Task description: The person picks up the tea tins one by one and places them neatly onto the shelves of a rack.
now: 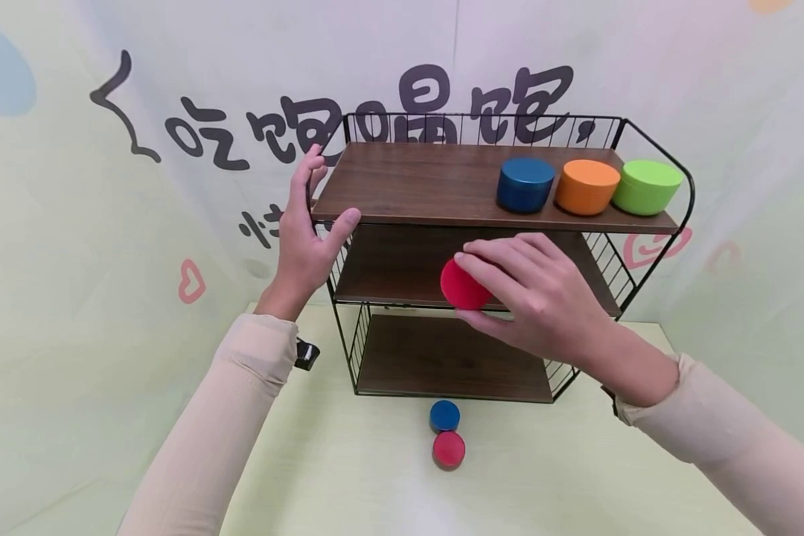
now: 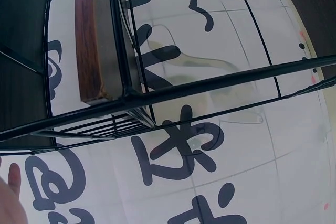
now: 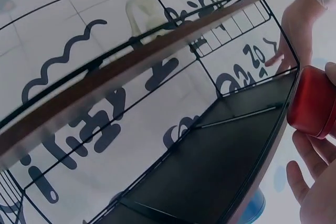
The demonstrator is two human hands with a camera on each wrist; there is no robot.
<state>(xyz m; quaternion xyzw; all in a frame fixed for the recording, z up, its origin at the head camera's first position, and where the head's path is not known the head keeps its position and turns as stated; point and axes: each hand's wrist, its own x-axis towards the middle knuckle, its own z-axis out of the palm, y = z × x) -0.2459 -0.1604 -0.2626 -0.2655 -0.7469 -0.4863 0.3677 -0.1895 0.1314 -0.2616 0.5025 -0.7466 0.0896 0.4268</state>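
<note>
My left hand [image 1: 306,238] is at the left end of a black wire rack with brown wooden shelves [image 1: 402,179], thumb by the top shelf's front edge and fingers fairly straight along the side rail. My right hand [image 1: 543,298] holds a round red tin [image 1: 464,284] between thumb and fingers, in front of the middle shelf [image 1: 395,260]. The right wrist view shows the red tin [image 3: 312,103] side-on. On the top shelf's right part stand a blue tin [image 1: 525,186], an orange tin [image 1: 586,187] and a green tin [image 1: 647,187] in a row.
On the pale table [image 1: 509,469] before the rack, a smaller-looking blue tin [image 1: 445,416] stands just behind a red one [image 1: 449,450]. The bottom shelf [image 1: 455,357] sits low, near the table. Behind hangs a white printed backdrop [image 1: 228,74] with large dark characters.
</note>
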